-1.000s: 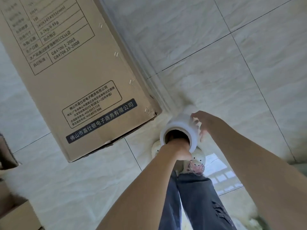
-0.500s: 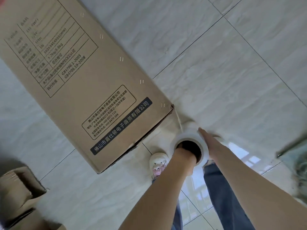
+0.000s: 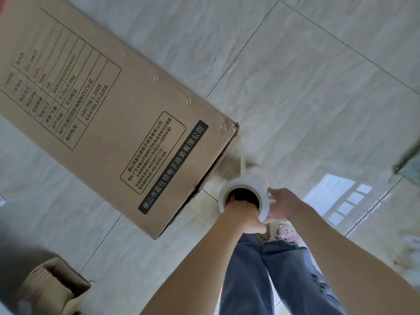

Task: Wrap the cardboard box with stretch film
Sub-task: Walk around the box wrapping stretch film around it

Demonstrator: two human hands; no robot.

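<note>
floor [image 3: 318, 98]: pale glossy tiles with faint marbling and thin dark grout lines; a window's reflection shines at the right.
box [image 3: 102, 105]: long brown cardboard, lying on the tiles, printed side up, one corner near the middle of the view.
small box [image 3: 54, 289]: open brown carton on the floor at lower left, well apart from the long one.
shoe [image 3: 286, 230]: pale, pink-patterned, standing on the tiles.

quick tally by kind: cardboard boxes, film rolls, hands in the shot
cardboard boxes: 2, the big printed box and a small open box at lower left
stretch film rolls: 1, roll
hands: 2, left hand in the roll's core, right hand beside the roll
total: 5
</note>
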